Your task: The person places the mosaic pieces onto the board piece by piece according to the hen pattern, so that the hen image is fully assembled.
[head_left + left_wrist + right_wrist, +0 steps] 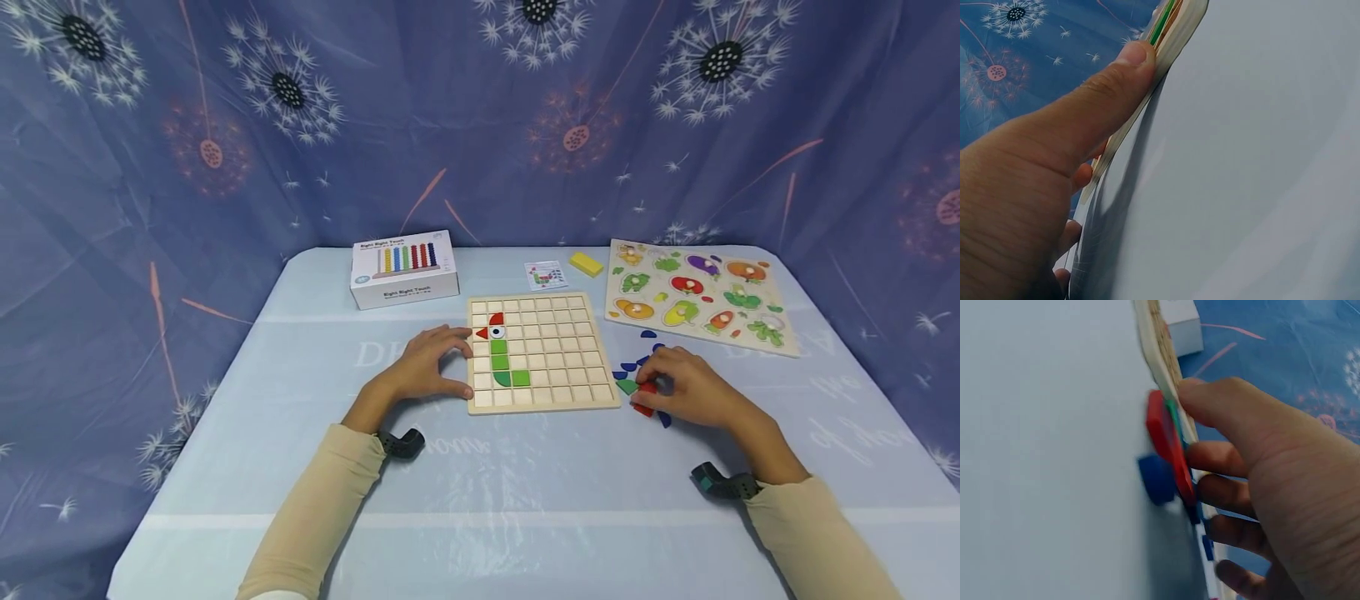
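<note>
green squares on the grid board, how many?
3: the top square under the eye tile, the middle square just below it, and the bottom square right of the rounded green tile. None looks hidden.

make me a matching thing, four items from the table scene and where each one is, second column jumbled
Column one
1. left hand
2. right hand
3. white box
4. round eye piece

Column two
A. at the back left of the table
B. beside the red triangle
C. at the loose pieces right of the grid board
D. at the grid board's left edge

Pairs: 1-D, 2-C, 3-A, 4-B
</note>
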Tool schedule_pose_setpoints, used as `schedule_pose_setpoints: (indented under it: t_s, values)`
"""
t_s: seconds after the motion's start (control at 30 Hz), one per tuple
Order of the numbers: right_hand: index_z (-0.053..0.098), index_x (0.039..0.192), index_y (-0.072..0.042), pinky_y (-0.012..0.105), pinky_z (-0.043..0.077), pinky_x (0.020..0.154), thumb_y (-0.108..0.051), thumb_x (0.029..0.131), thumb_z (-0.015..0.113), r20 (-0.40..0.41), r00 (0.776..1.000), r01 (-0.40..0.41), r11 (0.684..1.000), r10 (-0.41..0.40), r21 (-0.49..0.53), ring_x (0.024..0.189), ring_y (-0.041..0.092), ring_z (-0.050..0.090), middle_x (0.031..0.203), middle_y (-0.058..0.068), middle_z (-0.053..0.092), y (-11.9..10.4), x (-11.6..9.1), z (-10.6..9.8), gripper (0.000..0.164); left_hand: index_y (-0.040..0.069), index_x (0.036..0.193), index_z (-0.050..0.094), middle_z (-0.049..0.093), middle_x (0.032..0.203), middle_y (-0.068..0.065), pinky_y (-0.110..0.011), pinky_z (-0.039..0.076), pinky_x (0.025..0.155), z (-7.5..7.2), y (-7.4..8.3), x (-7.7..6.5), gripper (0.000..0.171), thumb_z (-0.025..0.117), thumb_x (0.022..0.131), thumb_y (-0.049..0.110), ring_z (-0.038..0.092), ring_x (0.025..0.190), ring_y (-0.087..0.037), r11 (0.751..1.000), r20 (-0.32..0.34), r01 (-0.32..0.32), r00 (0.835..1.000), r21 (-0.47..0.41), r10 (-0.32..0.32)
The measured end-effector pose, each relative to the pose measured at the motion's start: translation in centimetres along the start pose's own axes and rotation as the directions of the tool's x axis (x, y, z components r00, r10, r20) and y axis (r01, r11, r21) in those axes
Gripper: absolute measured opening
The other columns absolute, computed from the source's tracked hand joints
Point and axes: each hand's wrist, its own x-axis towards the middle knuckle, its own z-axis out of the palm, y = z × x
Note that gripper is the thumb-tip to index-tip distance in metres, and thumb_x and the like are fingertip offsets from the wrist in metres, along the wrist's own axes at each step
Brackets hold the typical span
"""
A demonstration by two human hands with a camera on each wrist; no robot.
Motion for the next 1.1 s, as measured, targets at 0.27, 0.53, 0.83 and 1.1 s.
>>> schedule_pose_setpoints:
  t_s: [0.27,0.53,0.83,1.1]
  values:
    - [0.070,0.093,-0.020,0.046,0.040,0.079,-0.030,0.078,0.090,0.020,0.996,-0.086,0.994,0.087,-0.073,0.091,0.020,0.053,0.098,-0.004,0.062,-0.6,0.6,0.6,0.027,0.026,0.117,0.061,0.040,0.158,-0.001,-0.059,0.012,0.118,0.0,0.0,0.0,0.059,0.089,0.072,0.052,0.020,0.150,-0.037,1.000,-0.003,0.000,1.000,0.001,0.000]
    - [0.071,0.093,-0.020,0.045,0.038,0.077,-0.026,0.077,0.090,0.003,0.998,-0.069,0.996,0.069,-0.053,0.092,0.021,0.052,0.098,-0.004,0.059,-0.9,0.7,1.0,0.026,0.026,0.117,0.061,0.040,0.158,-0.002,-0.060,0.013,0.118,0.1,0.0,-0.2,0.059,0.088,0.073,0.052,0.021,0.150,-0.037,1.000,-0.002,0.001,1.000,0.014,-0.001]
    - [0.073,0.104,-0.018,0.051,0.035,0.084,-0.012,0.083,0.080,0.033,0.996,-0.085,0.995,0.088,-0.060,0.100,0.024,0.051,0.105,-0.001,0.059,-0.9,0.7,0.9,0.022,0.023,0.117,0.061,0.041,0.158,-0.005,-0.060,0.013,0.117,0.0,0.3,-0.2,0.058,0.089,0.073,0.048,0.022,0.149,-0.040,1.000,-0.011,-0.020,1.000,0.011,0.020]
    - [0.068,0.111,-0.013,0.063,0.027,0.095,-0.023,0.087,0.080,0.033,0.985,-0.168,0.981,0.172,-0.092,0.112,0.034,0.049,0.119,0.011,0.060,-1.1,0.6,0.4,0.029,0.024,0.117,0.061,0.040,0.158,-0.004,-0.060,0.013,0.117,0.0,0.3,-0.2,0.059,0.089,0.073,0.049,0.022,0.149,-0.038,1.000,-0.008,-0.015,1.000,0.008,0.015]
